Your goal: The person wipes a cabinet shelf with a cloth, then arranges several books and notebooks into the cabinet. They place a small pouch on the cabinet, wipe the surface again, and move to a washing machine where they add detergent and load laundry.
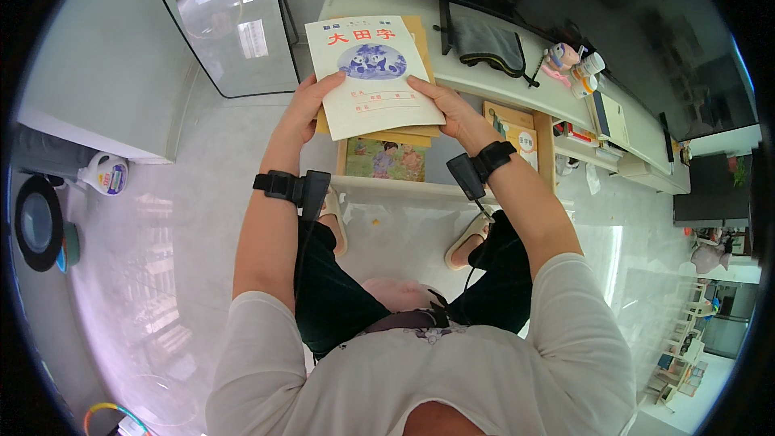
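A white exercise book [376,94] with red characters and a blue panda picture lies on top of several yellow-covered books [418,36]. My left hand [312,103] grips the left edge of this stack, thumb on the white cover. Its right edge is in my right hand [451,108], the thumb likewise on the cover. Under the stack an open drawer [412,186] holds a picture book [387,159] with painted children and, at its right side, yellow-covered books [517,133]. The stack hides part of the drawer.
On the white cabinet [539,100] stand a television [575,30], a folded grey cloth [489,45], a pink figurine [563,57] and white bottles [586,75]. A framed glass panel [236,42] leans at the upper left. A detergent bottle [108,174] stands left.
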